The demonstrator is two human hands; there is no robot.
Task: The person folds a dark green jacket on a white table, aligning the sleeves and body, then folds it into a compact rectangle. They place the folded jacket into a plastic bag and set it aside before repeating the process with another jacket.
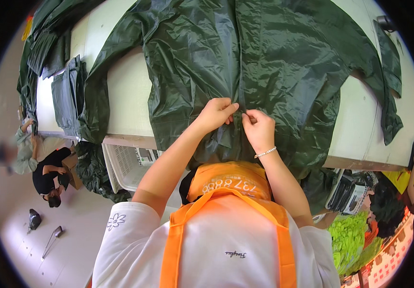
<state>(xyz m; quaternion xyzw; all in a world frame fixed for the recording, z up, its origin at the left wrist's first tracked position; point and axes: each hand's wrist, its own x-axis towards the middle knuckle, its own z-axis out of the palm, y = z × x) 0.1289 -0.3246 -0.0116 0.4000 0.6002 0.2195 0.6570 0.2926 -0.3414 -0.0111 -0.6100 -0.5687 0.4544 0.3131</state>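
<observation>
So the dark green rain jacket (pixel 293 62) is spread on the white table (pixel 129 93), sleeves out to both sides, hem hanging over the near edge. Left hand (pixel 218 115) and right hand (pixel 259 128) are side by side, each in a tight thumb-and-finger pinch on the front opening (pixel 239 57) down near the hem. Can't tell if there's a snap or zip end in there, the fingers cover it. Honestly I'd line up both front edges first, keep the pinch light so the slick fabric doesn't bunch, and watch that the overhang doesn't tug things crooked
</observation>
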